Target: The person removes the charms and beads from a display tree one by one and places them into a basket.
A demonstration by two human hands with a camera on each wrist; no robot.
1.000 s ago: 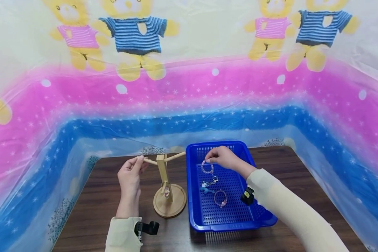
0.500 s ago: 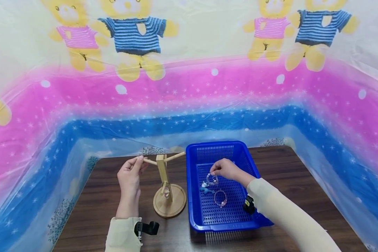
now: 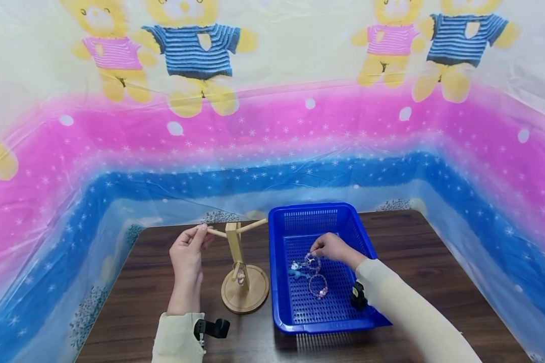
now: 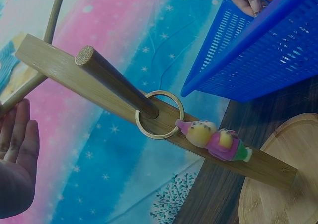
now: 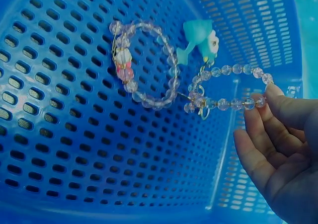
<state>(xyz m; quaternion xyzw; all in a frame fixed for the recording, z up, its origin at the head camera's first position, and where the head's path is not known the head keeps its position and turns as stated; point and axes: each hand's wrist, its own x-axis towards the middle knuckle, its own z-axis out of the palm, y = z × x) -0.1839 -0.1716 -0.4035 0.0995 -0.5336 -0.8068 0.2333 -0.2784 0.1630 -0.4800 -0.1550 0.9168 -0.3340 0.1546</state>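
Note:
My left hand [image 3: 186, 257] pinches the end of the left arm of a wooden stand [image 3: 235, 247] with a round base. From a lower peg of the stand hangs a keychain [image 4: 226, 143] by its metal ring; its figure is pink, yellow and green. Over the blue basket [image 3: 273, 292] my right hand [image 3: 333, 247] pinches a clear, pinkish beaded bracelet [image 5: 237, 104] between thumb and finger. The bracelet hangs low, overlapping a keychain with a teal figure [image 5: 198, 34] in the basket. A second beaded bracelet [image 5: 172, 74] lies on the basket floor beside them.
The stand and the basket stand side by side on a dark wood-grain table [image 3: 131, 292]. Behind the table hangs a curtain [image 3: 272, 141] printed with bears and snowflakes. The basket's raised rim lies under my right forearm.
My right hand has lowered the bracelet and moved slightly right and nearer over the basket, down to the teal keychain. My left hand has stayed on the stand's arm.

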